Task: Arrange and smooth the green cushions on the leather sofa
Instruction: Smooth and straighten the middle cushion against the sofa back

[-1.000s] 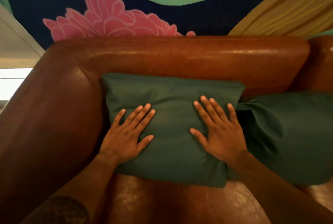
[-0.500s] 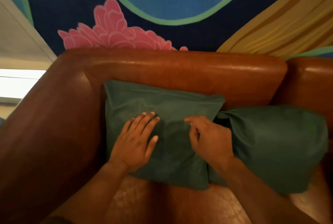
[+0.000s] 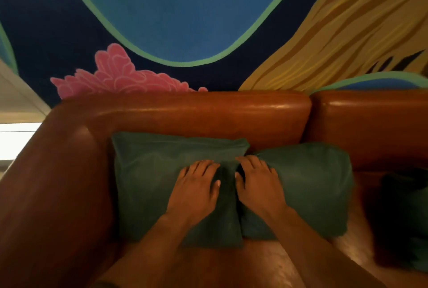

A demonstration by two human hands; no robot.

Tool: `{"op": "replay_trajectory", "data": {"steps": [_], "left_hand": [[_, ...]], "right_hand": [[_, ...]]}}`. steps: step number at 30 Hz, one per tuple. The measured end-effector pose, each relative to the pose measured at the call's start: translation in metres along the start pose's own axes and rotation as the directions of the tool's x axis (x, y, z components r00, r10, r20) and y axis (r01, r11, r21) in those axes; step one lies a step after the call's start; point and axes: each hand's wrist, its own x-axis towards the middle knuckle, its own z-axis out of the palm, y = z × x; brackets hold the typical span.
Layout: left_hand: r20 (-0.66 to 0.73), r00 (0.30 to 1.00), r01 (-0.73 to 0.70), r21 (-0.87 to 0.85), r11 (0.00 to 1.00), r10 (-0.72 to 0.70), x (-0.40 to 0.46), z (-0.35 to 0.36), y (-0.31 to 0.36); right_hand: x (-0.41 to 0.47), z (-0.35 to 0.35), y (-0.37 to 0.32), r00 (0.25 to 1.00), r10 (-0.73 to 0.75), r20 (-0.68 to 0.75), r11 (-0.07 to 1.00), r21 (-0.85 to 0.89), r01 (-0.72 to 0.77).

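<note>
Two green cushions lean against the backrest of the brown leather sofa. The left cushion sits in the corner by the armrest; the right cushion lies beside it, touching it. My left hand rests flat on the left cushion's right part, fingers together. My right hand lies on the left end of the right cushion, its fingertips curled into the gap between the two cushions. Neither hand lifts a cushion.
The sofa's thick left armrest borders the left cushion. A dark object lies on the seat at the far right. A painted wall with blue, pink and yellow shapes rises behind the backrest.
Both hands slid to the right along the left cushion; my right hand moved off it onto the right cushion's end. The view tilted up and back, showing more wall.
</note>
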Motion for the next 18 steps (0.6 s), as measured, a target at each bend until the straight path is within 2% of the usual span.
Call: {"op": "replay_trajectory", "data": {"steps": [6, 11, 14, 18], "left_hand": [[-0.025, 1.0, -0.004, -0.004, 1.0, 0.004, 0.046, 0.018, 0.052], [-0.014, 1.0, 0.022, -0.048, 0.999, -0.022, 0.059, 0.07, 0.127], [-0.03, 0.999, 0.022, -0.029, 0.999, -0.022, 0.06, 0.093, 0.165], [-0.055, 0.994, 0.091, -0.027, 0.995, -0.093, 0.066, 0.11, 0.186]], "right_hand": [[0.01, -0.007, 0.061, 0.999, -0.001, -0.047, 1.0, -0.027, 0.0], [0.002, 0.0, 0.135, 0.995, 0.057, -0.086, 0.998, 0.006, -0.056], [-0.01, -0.001, 0.173, 0.995, 0.026, -0.101, 0.999, -0.018, -0.028], [-0.02, 0.0, 0.205, 0.998, -0.002, -0.069, 1.0, -0.01, 0.002]]}}
